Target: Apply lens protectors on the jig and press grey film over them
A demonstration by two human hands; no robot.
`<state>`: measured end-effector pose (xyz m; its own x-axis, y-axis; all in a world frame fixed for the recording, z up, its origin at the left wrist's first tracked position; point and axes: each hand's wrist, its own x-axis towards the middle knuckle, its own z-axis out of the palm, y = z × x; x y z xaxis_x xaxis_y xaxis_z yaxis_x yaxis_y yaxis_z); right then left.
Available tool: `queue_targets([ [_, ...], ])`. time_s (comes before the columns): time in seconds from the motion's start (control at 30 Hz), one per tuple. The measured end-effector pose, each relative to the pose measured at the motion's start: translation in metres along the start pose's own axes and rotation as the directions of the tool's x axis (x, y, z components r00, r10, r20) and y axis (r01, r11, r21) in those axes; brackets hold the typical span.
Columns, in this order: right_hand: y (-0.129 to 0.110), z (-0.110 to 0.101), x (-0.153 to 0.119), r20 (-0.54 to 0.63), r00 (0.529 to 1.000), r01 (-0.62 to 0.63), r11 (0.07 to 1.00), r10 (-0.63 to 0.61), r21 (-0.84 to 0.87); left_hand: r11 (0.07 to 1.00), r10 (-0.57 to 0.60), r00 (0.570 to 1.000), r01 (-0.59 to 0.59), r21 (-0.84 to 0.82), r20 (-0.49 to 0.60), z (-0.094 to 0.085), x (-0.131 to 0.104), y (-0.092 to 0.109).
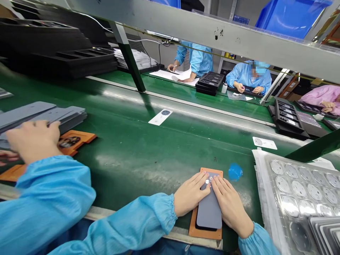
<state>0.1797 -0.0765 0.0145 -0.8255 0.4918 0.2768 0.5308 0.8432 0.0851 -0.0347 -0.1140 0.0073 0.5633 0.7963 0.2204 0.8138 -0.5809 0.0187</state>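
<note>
A flat grey phone-shaped panel [209, 212] with small round holes at its far end lies over an orange fixture plate [193, 232]. A black layer shows beneath the panel's near edge. My left hand [190, 194] rests on the panel's far left part, fingers stretched out and thumb lying across the surface. From the right, my right hand [230, 203] lies along the panel's edge, its straight fingers pressing near the holes. Both hands touch the panel with their fingers flat rather than wrapped round it. The far end of the orange plate shows beyond my fingertips.
A co-worker's hand [37, 140] at left touches stacked grey panels [50, 111] beside another orange fixture [77, 140]. Clear trays of round parts [300, 187] stand at right. White cards [160, 117] lie on the green bench [127, 156]. A metal beam [212, 32] crosses above.
</note>
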Motion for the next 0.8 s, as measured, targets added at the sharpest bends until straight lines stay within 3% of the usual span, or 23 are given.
queue_targets([
  [0.17,-0.002,-0.001,-0.002,0.076,0.997,-0.027,0.999,0.024,0.041,0.993,-0.019,0.998,0.027,-0.114,0.066,-0.003,-0.003,0.004],
  [0.5,-0.011,-0.003,-0.015,0.081,0.997,-0.002,0.998,0.006,-0.055,0.999,-0.04,0.999,0.04,-0.001,0.001,0.001,-0.013,0.02],
  [0.8,-0.015,-0.014,-0.024,0.144,0.989,-0.055,0.997,0.046,0.06,0.989,-0.078,0.992,0.089,-0.114,0.098,-0.007,-0.017,0.028],
])
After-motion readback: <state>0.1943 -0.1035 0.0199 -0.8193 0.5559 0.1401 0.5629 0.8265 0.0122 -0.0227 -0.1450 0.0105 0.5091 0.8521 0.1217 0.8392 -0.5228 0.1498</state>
